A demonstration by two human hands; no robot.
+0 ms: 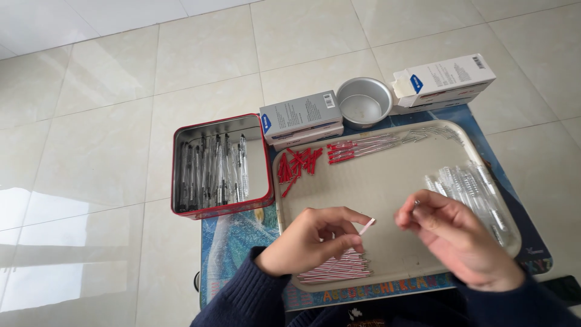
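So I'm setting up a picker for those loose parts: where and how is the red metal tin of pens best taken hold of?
Grip the red tin by its two long side walls, coming straight down from above. The rim stands open and the left side is free. The grey box crowds its far right corner and the tray its right wall.

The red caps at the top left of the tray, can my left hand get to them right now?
Probably yes: bare tray lies between the left hand and the red caps, though its fingers hold a thin refill.

I see glossy floor tiles [109,151], a shiny metal tin [221,165], and a matt plastic tray [387,181] under my fingers [348,221].
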